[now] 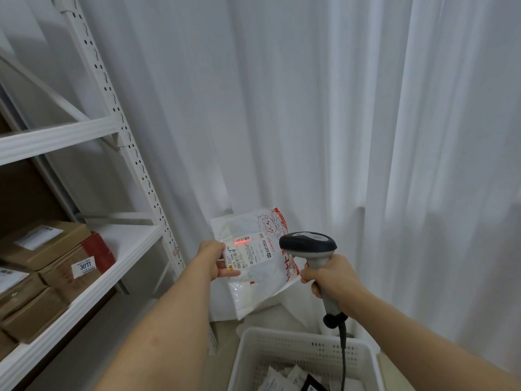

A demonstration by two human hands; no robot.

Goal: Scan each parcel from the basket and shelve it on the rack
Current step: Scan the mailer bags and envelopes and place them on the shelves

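Note:
My left hand [215, 258] pinches the left edge of a white soft parcel [259, 280] with red printing, held up in front of the curtain. A red scan line glows on the barcode of its shipping label [248, 251]. My right hand [328, 277] grips the handle of a dark grey barcode scanner [308, 245], whose head points at the label from the right. Below stands the white perforated basket [304, 348] with several more parcels inside. The white rack [118, 249] is at the left.
Several brown cardboard boxes [45, 266] with labels, one marked 3011, fill the left part of the rack's shelf; its right end is bare. The scanner's black cable [342, 351] hangs down over the basket. White curtains [338, 108] close off the back.

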